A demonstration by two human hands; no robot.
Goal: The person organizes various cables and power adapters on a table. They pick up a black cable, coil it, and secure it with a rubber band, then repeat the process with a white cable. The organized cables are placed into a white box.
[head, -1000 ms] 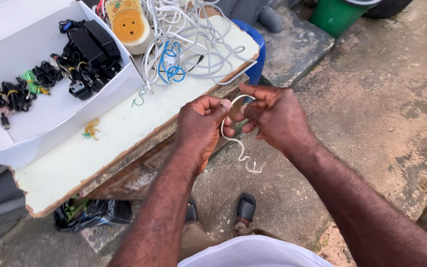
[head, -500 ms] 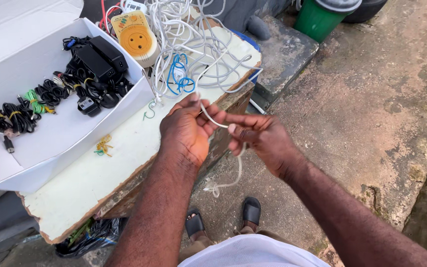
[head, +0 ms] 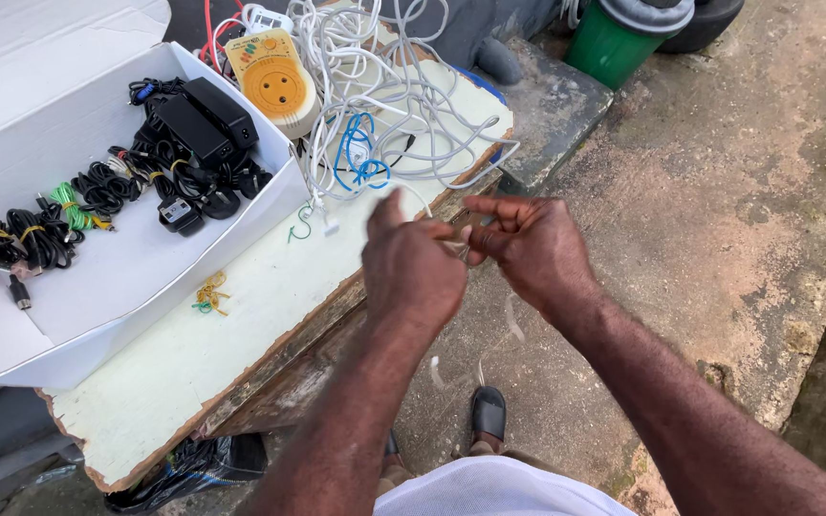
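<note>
A thin white cable [head: 513,320] is being pinched between the two hands just off the near edge of the bench, its loose tail blurred and hanging below the fingers toward the concrete ground. The left hand [head: 413,272] is being held with the thumb raised and the other fingers curled onto the cable, while the fingers of the right hand [head: 528,248] are being pressed together on it from the opposite side. Compared with half a second ago, the hands are being held closer together and the dangling loop is being drawn up shorter, so the cable appears to be gathering into a tighter coil between the fingertips. Beyond and to the left of the fingers, a worn pale-painted wooden bench top [head: 241,334] is carrying a small yellow and green twist tie [head: 208,293]. Farther left, an open white cardboard box [head: 126,277] is holding bundled black cables and black power adapters [head: 193,134], some tied with green and yellow wraps. Just past the fingertips a tangle of white cords [head: 403,96] is lying with a blue wire, beside a yellow and cream round-socket plug adapter [head: 274,81]. Farthest off, a green plastic bucket [head: 619,43] is standing.
</note>
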